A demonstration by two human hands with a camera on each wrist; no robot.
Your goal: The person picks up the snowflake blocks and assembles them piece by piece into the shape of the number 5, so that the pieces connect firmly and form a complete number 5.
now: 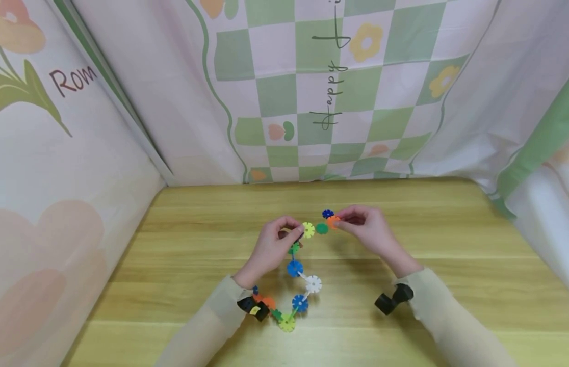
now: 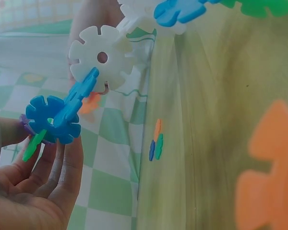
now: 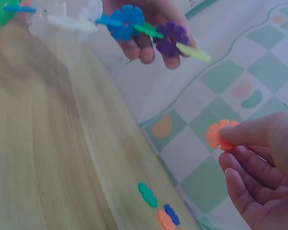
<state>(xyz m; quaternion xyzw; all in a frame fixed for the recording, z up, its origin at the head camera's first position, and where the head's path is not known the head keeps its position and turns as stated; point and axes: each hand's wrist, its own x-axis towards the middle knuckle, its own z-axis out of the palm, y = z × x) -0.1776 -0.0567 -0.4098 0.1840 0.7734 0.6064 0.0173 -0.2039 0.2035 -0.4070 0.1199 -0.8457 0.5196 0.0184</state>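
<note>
2 hands joining snowflake discs over the table (image 1: 183,244).
The left hand (image 1: 275,243) pinches the upper end of a snowflake-disc chain (image 1: 294,268) trailing toward the wrist; the right hand (image 1: 364,228) pinches an orange disc (image 1: 332,221) beside green and blue discs.

The plastic flower-disc chain (image 1: 294,268) is blue, white, green and yellow; the round plastic disc (image 1: 332,221) is orange; the wooden desk (image 1: 449,244) is yellow-brown.
</note>
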